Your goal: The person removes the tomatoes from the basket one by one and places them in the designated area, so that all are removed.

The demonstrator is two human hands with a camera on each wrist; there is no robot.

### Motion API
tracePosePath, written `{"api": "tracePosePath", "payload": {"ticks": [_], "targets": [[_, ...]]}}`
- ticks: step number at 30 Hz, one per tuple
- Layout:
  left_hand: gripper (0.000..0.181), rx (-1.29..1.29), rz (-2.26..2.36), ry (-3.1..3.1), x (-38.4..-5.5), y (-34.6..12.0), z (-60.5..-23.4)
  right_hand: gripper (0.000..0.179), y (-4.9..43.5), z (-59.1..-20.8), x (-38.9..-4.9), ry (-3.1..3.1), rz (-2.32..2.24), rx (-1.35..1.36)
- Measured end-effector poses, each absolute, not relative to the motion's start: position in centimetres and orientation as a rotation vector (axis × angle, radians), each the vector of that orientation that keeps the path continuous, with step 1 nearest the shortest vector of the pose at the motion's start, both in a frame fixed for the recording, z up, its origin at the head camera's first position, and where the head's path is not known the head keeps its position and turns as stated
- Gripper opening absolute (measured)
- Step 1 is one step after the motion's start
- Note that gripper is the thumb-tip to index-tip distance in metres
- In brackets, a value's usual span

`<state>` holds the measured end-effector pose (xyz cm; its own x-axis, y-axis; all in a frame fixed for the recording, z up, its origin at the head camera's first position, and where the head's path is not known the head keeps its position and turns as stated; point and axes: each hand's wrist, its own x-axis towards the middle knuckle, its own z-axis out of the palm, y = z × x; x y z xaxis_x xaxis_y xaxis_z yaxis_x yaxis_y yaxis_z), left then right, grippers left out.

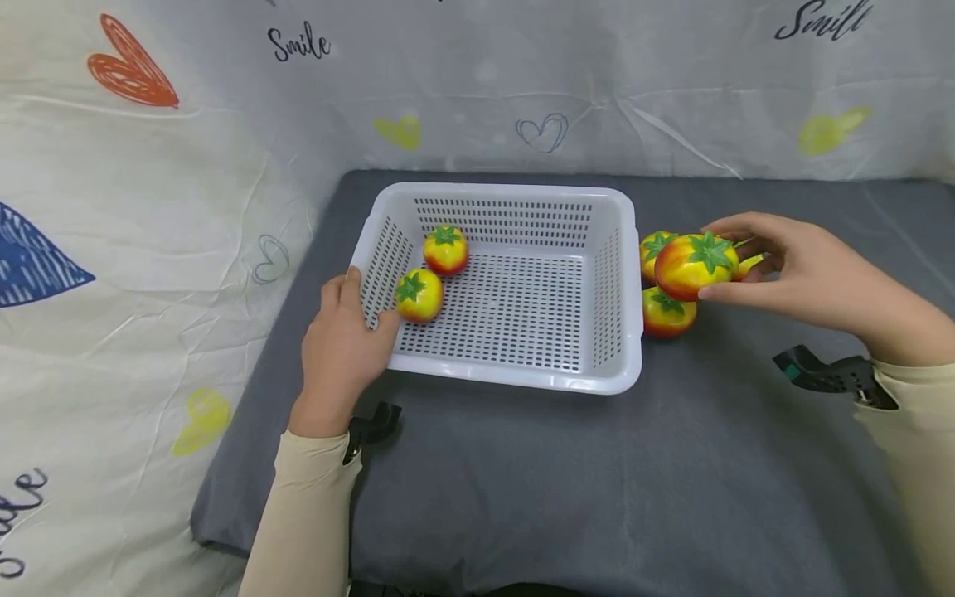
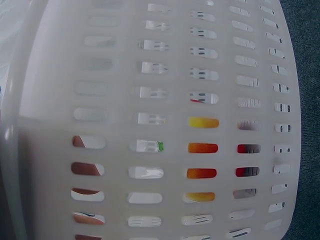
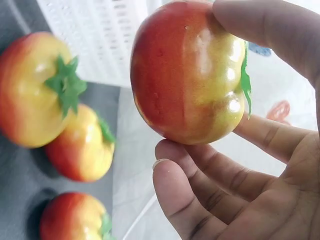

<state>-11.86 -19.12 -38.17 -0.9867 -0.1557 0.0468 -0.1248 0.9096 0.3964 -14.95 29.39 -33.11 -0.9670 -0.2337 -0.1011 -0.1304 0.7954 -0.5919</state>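
Note:
My right hand pinches a red-and-yellow toy tomato with a green star-shaped leaf between thumb and fingers. In the right wrist view the held tomato hangs above the grey cloth. Three more tomatoes lie below it, among them a front one and one close to the basket wall. My left hand grips the left rim of a white perforated basket, thumb over the front left corner. Inside, toward the left, sit two tomatoes, one at the back and one nearer.
A grey cloth covers the table under the basket. Behind it and to the left hangs a pale sheet printed with hearts and lettering. The table's left edge runs beside my left forearm. Each wrist wears a black camera strap.

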Motion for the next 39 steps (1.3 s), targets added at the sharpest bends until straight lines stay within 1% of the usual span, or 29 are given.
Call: {"api": "tracePosePath", "payload": {"ticks": [14,26,39], "targets": [[0.076,0.218,-0.606,-2.985,-11.7,-19.2,-38.1,0.085,32.1,-35.5,-14.0,2.816,-0.837,-0.164],[0.076,0.218,-0.604,-3.0,-11.7,-19.1,-38.1,0.086,34.0,-38.0,-12.8,2.817,-0.827,-0.101],[0.077,0.217,-0.611,-3.002,-11.8,-18.9,-38.1,0.087,34.8,-40.5,-12.7,2.769,-0.824,-0.077]]}}
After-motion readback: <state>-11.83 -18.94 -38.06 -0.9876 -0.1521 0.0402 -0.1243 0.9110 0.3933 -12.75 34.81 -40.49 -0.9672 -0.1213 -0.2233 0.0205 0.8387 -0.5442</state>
